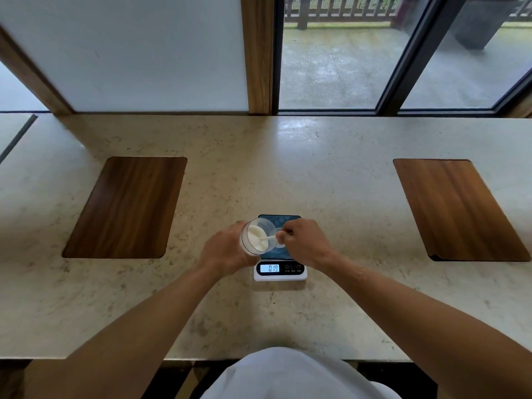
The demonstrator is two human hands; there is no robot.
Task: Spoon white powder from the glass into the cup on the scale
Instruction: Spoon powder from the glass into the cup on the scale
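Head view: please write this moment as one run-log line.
left hand: tilts glass | right hand: spoon in powder | scale: on

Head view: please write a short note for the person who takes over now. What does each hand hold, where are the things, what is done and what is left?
Left hand: holds the glass tilted toward the scale, white powder inside.
Right hand: pinches the white spoon, its bowl inside the glass.
Cup: on the scale's platform, mostly hidden behind the right hand.
Done: the display shows a reading, seemingly 019, so probably some powder is already in.
Left: lift this spoonful across to the cup; repeat as needed.
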